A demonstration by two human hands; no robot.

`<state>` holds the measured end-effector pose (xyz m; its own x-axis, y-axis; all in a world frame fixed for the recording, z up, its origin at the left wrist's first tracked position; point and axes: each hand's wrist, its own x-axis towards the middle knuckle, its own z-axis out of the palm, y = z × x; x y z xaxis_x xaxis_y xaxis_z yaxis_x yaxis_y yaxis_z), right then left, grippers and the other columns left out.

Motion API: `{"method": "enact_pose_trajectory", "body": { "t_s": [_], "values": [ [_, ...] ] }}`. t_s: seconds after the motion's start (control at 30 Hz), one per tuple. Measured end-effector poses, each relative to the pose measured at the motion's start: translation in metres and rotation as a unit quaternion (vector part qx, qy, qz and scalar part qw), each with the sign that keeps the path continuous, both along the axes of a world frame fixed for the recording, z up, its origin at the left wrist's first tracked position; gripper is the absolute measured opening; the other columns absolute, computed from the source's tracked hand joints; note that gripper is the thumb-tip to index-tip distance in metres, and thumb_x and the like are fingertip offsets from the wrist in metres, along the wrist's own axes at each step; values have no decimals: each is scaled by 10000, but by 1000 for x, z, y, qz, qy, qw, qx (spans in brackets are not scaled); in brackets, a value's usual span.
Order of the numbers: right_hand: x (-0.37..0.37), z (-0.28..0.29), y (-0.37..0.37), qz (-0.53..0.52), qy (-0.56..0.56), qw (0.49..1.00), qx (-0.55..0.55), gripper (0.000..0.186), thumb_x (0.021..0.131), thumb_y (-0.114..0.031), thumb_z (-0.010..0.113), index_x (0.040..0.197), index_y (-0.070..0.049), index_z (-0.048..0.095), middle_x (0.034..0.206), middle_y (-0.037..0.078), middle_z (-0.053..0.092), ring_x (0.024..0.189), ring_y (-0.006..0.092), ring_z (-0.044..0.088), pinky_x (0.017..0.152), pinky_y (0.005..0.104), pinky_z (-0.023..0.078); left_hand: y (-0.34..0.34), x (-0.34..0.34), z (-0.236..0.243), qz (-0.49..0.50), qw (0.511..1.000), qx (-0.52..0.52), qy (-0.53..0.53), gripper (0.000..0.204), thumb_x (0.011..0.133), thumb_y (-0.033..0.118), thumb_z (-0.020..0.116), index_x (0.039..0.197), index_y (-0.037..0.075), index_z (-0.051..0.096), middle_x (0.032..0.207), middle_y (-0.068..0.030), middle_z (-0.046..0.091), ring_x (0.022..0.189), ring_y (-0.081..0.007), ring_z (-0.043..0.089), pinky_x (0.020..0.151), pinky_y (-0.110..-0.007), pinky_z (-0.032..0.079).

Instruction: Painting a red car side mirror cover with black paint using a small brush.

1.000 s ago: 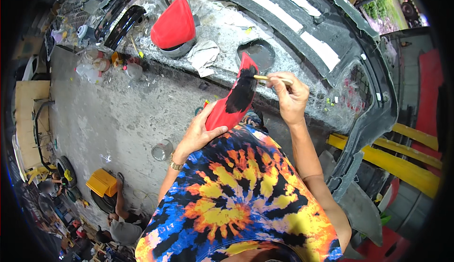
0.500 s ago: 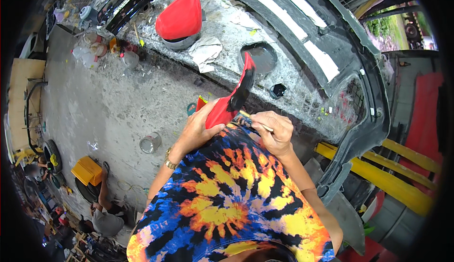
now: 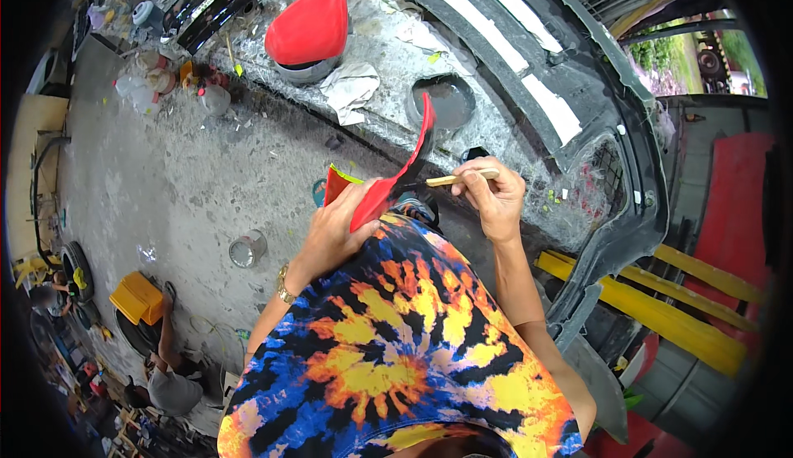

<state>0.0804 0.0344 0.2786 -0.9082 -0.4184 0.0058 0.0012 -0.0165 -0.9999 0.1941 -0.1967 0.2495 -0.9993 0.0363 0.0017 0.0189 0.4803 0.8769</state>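
Observation:
My left hand (image 3: 329,231), with a watch at its wrist, is closed around a curved red plastic trim piece (image 3: 376,200), which I hold in front of my shirt. Its narrow end points up and away, and black coats the side facing right. Between the thumb and fingers of my right hand (image 3: 498,199) is a slim paintbrush (image 3: 458,179) with a pale wooden handle. The brush's dark tip reaches the black side of the piece; whether it touches I cannot tell. Just beyond my right fingers, a small dark cup (image 3: 475,153) is partly hidden.
A dusty workbench (image 3: 388,37) carries a red shell (image 3: 310,24) on a grey bucket, a white rag (image 3: 351,90) and a shallow dark pan (image 3: 450,104). A large bumper (image 3: 570,70) curves along the right. A tin (image 3: 246,250) stands on the floor; a person (image 3: 173,388) crouches at lower left.
My right hand has moved up and to the right, and the brush now lies nearly level. The red piece has turned in my left hand, showing more of its yellow-green edge.

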Motion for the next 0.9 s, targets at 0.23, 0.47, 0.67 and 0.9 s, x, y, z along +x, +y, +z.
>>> {"method": "enact_pose_trajectory", "body": {
  "t_s": [0.23, 0.47, 0.67, 0.9],
  "values": [
    [-10, -4, -7, -39, 8, 999, -15, 122, 924, -105, 615, 919, 10, 653, 737, 47, 655, 576, 27, 511, 479, 171, 349, 0, 4, 0, 3, 1000, -6, 6, 535, 774, 134, 719, 1238, -13, 497, 1149, -200, 583, 1071, -379, 574, 887, -390, 471],
    [-6, 3, -4, -65, 47, 995, -50, 120, 921, -103, 620, 906, 10, 657, 771, 55, 657, 618, 50, 570, 474, 165, 356, -2, 4, 2, 5, 1000, 1, 10, 541, 768, 126, 722, 1239, -16, 496, 1161, -200, 583, 1086, -369, 574, 904, -387, 466],
    [-9, -1, -11, -52, -1, 998, -23, 118, 918, -100, 623, 895, 12, 653, 736, 47, 650, 598, 38, 556, 476, 164, 353, 0, 4, 1, 5, 1000, 2, 10, 543, 762, 118, 727, 1236, -19, 500, 1163, -201, 584, 1090, -364, 576, 911, -385, 465],
    [-7, 6, -9, -72, 31, 996, -42, 107, 917, -80, 617, 893, 18, 653, 808, 66, 648, 601, 41, 548, 471, 172, 352, -1, 5, 1, 8, 1000, 0, -3, 534, 768, 124, 725, 1232, -20, 502, 1153, -202, 587, 1089, -369, 574, 906, -391, 467]
  ]
}}
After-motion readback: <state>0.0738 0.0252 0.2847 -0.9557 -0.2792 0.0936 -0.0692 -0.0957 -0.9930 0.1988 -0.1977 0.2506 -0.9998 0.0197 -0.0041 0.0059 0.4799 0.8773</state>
